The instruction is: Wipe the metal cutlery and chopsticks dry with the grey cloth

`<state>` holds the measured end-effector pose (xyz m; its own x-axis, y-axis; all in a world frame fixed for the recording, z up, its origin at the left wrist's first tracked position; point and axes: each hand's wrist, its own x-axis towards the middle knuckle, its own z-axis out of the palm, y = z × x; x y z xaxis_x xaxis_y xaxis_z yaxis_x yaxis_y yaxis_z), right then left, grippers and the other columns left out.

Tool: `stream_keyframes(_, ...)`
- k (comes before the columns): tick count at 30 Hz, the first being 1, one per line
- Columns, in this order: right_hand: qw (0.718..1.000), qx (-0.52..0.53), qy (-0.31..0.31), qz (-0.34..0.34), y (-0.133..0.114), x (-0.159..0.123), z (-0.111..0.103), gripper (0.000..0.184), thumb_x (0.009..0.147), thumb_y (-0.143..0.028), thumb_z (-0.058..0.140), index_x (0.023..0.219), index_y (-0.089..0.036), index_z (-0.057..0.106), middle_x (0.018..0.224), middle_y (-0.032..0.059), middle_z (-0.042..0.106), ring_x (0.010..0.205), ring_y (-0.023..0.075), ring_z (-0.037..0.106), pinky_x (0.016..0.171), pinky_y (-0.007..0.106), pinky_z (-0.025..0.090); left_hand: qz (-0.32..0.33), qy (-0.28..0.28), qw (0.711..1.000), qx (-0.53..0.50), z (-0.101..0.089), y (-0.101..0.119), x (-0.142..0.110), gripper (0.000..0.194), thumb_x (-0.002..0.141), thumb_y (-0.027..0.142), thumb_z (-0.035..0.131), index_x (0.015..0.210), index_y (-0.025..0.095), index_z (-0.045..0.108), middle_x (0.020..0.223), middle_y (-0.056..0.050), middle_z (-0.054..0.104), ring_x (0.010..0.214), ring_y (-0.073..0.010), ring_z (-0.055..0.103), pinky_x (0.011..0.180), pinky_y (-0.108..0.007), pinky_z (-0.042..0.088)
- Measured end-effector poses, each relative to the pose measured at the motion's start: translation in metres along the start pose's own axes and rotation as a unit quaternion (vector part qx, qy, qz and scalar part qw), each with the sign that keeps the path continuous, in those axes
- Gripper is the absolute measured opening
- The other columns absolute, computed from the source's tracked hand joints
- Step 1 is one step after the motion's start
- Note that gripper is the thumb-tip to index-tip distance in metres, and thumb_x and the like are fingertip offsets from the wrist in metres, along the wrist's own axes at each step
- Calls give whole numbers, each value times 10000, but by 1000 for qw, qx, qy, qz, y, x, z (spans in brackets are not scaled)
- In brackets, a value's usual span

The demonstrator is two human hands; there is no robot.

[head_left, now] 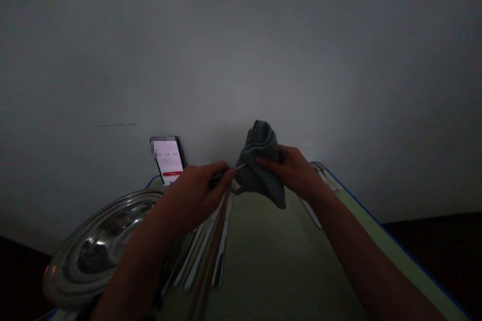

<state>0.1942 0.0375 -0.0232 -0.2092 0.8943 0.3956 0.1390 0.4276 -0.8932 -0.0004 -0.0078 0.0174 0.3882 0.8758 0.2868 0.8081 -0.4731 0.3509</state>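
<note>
My right hand (297, 168) is closed on a folded grey cloth (265, 160) with a dark checked patch, held above the table. My left hand (203, 188) pinches a thin, light-coloured utensil (241, 166) whose far end runs into the folds of the cloth. What kind of utensil it is stays hidden by the fingers and the fabric. Below my left hand lie several long-handled pieces of cutlery (192, 273) side by side, with wooden chopsticks (211, 261) among them. Beyond my right wrist, more cutlery (327, 178) rests near the table's far right corner.
A wide shiny metal basin (60, 271) stands at the left, partly behind my left forearm. A phone (169, 160) showing a timer leans against the pale wall (241, 50) at the back. The greenish table (278, 261) has a blue edge. A single utensil (311, 213) lies under my right forearm.
</note>
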Motion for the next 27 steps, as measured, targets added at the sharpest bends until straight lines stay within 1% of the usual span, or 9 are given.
stream_keyframes(3, 993, 19, 113, 20, 0, 0, 14, 348, 738, -483, 578, 743, -139, 628, 687, 26, 624, 623, 140, 542, 544, 251, 417, -1, 14, 1000, -15, 7, 3, 3, 321, 896, 374, 357, 719, 183, 545, 547, 31, 524, 479, -112, 491, 496, -224, 304)
stream_keyframes(5, 980, 67, 180, 44, 3, -1, 26, 402, 742, -534, 543, 695, -138, 593, 637, 13, 580, 575, 116, 493, 506, 236, 380, -8, 24, 999, -28, 15, 6, 5, 322, 904, 373, 344, 727, 184, 536, 582, 18, 555, 512, -125, 522, 507, -227, 317)
stream_keyframes(8, 957, 164, 227, 77, 12, -2, 43, 446, 754, -573, 495, 722, -137, 580, 650, 18, 575, 579, 114, 488, 508, 238, 380, -26, 32, 999, -24, 28, 13, 7, 281, 908, 325, 334, 775, 186, 539, 620, 1, 583, 534, -140, 545, 513, -233, 321)
stream_keyframes(10, 947, 211, 229, 81, 17, -2, 50, 442, 763, -567, 488, 774, -137, 588, 694, 32, 602, 624, 127, 522, 545, 246, 405, -46, 32, 998, -2, 36, 16, 9, 254, 905, 282, 328, 815, 183, 544, 621, -9, 588, 526, -148, 550, 510, -239, 317)
stream_keyframes(13, 947, 252, 187, 66, 20, 0, 50, 378, 758, -508, 537, 842, -144, 592, 773, 46, 641, 716, 147, 571, 645, 268, 446, -54, 35, 998, 21, 38, 16, 9, 249, 903, 269, 324, 840, 178, 547, 609, -15, 584, 521, -156, 556, 506, -242, 313)
stream_keyframes(17, 969, 231, 80, 24, 16, 2, 30, 288, 727, -377, 629, 915, -163, 589, 917, 57, 664, 823, 161, 601, 768, 307, 472, -20, 41, 999, 20, 24, 7, 5, 282, 906, 337, 335, 813, 186, 555, 596, 4, 574, 518, -145, 549, 506, -236, 315)
stream_keyframes(21, 994, 103, -16, -44, 6, 0, 1, 294, 720, -271, 647, 996, -189, 585, 1004, 40, 655, 895, 161, 599, 825, 315, 476, 13, 14, 999, 32, 4, 2, -2, 327, 891, 380, 348, 747, 179, 563, 509, 37, 499, 413, -105, 460, 461, -227, 278)
stream_keyframes(24, 992, -4, -104, -72, -3, -4, -13, 255, 746, -268, 619, 988, -185, 612, 962, 25, 663, 863, 159, 602, 775, 297, 487, 28, -23, 999, 26, -5, 3, -7, 335, 878, 383, 362, 718, 175, 570, 487, 42, 480, 399, -96, 443, 447, -224, 269)
stream_keyframes(27, 984, -93, -116, -94, -13, -8, -18, 210, 772, -286, 592, 943, -173, 641, 884, 16, 673, 796, 154, 601, 712, 269, 478, 30, -44, 998, 31, -8, 5, -9, 341, 874, 392, 361, 718, 175, 573, 502, 35, 490, 412, -98, 445, 445, -228, 268)
